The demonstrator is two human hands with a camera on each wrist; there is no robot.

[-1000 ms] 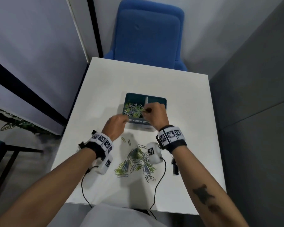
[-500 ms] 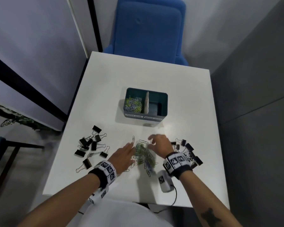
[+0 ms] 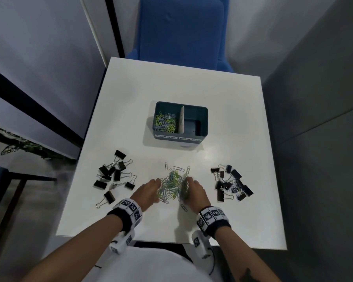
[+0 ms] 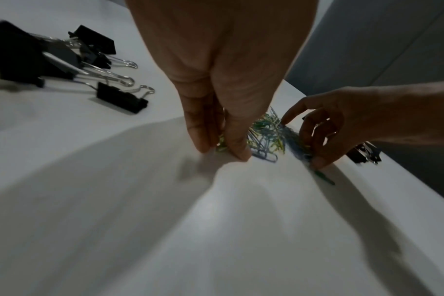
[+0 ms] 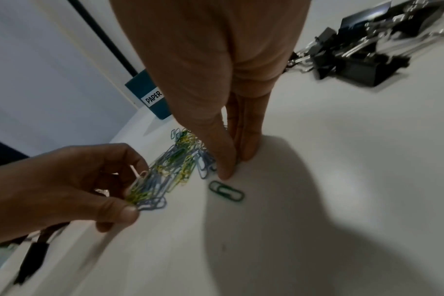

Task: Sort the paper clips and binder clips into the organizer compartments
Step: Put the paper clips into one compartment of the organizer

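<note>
Head: paper clip pile (image 3: pixel 172 186) on surface, between left hand (image 3: pixel 149 193) and right hand (image 3: pixel 194 192), both touching it. Organizer (image 3: pixel 202 133) straight beyond the hands; paper clip compartment is its left one, so probably left hand nearer.
Left wrist: right hand (image 4: pixel 325 128) fingers curled round pile's right edge.
Right wrist: left hand (image 5: pixel 71 186) pinches bunch of clips; green clip (image 5: pixel 226 190) loose beside right thumb.

Coloured paper clips (image 3: pixel 172 185) heaped between two clusters of black binder clips (image 3: pixel 117 175); teal organizer (image 3: pixel 194 112) beyond, left compartment part-filled
</note>
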